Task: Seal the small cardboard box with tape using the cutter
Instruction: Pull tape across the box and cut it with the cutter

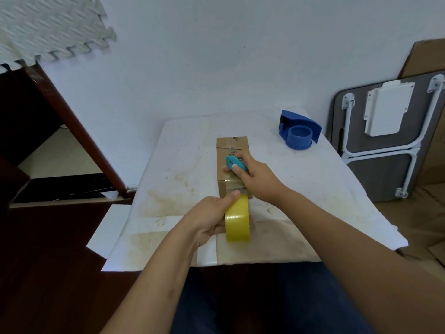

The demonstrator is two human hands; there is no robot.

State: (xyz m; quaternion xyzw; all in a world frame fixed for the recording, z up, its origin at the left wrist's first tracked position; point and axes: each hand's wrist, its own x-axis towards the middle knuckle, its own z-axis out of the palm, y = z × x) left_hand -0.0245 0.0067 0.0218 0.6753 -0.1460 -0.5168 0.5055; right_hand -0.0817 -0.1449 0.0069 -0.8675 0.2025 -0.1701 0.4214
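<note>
Yellow tape roll sits nearest, clamped in the left hand, thumb on top, right at the near end of the small cardboard box on the stained white desk. Right hand pinches the teal cutter against the box top. Blue tape dispenser sits well apart behind.

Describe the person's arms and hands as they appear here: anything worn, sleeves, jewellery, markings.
Both forearms are bare all the way to the bottom edge of the picture; no sleeves show. The left hand and right hand wear no gloves, and no watch, bracelet or ring is visible on either. The fingernails that show look short and unpainted. No tattoos or other markings can be made out.
</note>
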